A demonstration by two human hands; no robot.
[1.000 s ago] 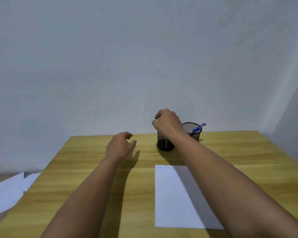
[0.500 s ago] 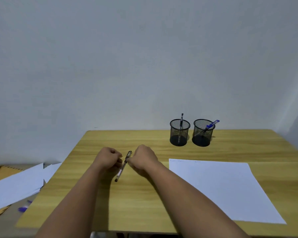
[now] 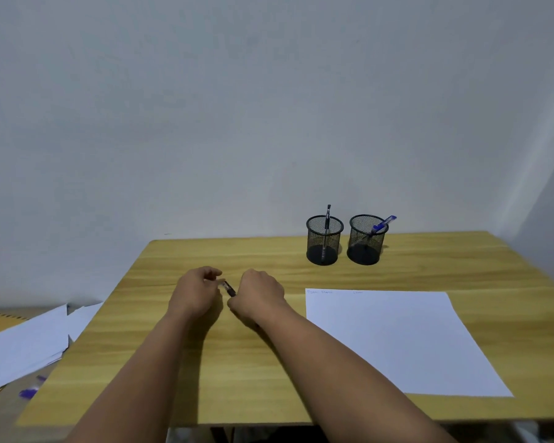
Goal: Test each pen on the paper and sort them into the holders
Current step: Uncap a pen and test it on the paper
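Note:
A dark pen (image 3: 229, 288) shows between my two hands above the wooden table (image 3: 269, 362). My left hand (image 3: 196, 292) pinches its upper end, and my right hand (image 3: 260, 297) grips its lower part with curled fingers; most of the pen is hidden. A white sheet of paper (image 3: 394, 340) with faint marks at its top lies to the right. At the back stand two black mesh holders: the left holder (image 3: 323, 240) has a black pen (image 3: 327, 225) in it, the right holder (image 3: 366, 239) a blue pen (image 3: 383, 223).
The table backs onto a plain white wall. Left of the table, lower down, lie loose white sheets (image 3: 23, 343), a brown envelope (image 3: 0, 319) and a blurred blue pen (image 3: 29, 391). The table's front edge runs just below my forearms.
The pen that lay slanted between my hands half a second ago is now gripped at both ends, mostly covered. A second ago my right hand was up at the holders.

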